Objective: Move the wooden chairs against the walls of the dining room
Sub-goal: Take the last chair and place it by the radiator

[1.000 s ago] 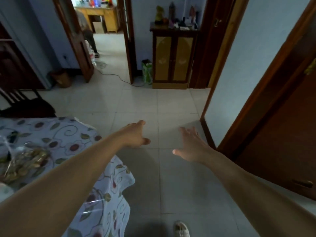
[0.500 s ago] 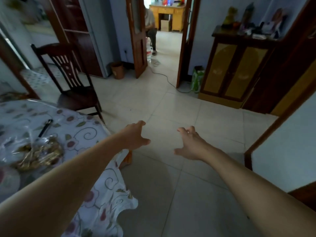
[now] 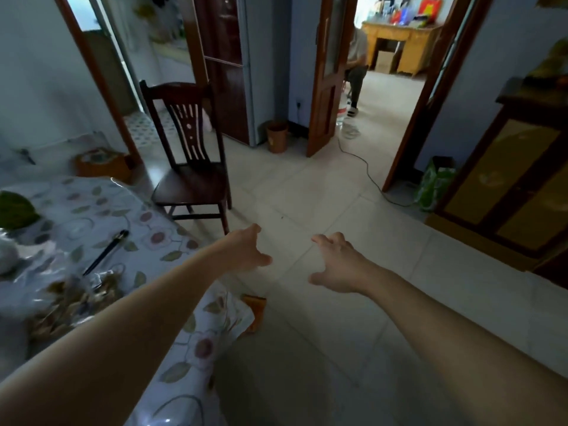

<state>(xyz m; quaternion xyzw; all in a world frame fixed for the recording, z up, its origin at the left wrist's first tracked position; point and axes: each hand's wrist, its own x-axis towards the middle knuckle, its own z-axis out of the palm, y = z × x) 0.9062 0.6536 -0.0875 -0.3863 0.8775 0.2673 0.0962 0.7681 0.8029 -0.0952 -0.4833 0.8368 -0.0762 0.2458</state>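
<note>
**Wooden chair ahead and to the left of two empty hands**

Wooden chair is standing on the tiled floor beyond the left hand, up and slightly leftward of it, its front leg ending just past the fingertips but not touching them. Its tall slatted back is rising upright, facing away from the table, and the seat is pointing toward the person. The chair is sitting out in the room, apart from the wall behind it, so it appears not yet placed.

Both arms are reaching forward. The left hand is spread loosely, thumb out, gripping nothing. The right hand is likewise unclenched, fingers curled slightly, and also empty; it is hovering over bare tiles, farther from the chair. The left hand is the nearer one, and the coming reach would likely run forward and leftward to the backrest or seat edge.

Containers: a small brown bin is standing well beyond both hands beside the open wooden door; its contents cannot be seen. A crinkled clear bag holding brownish pieces is lying on the floral tablecloth under the left forearm, with a dark pen just beyond it. A green bag is leaning by the cabinet far to the right of the right hand; what it holds is hidden.
</note>
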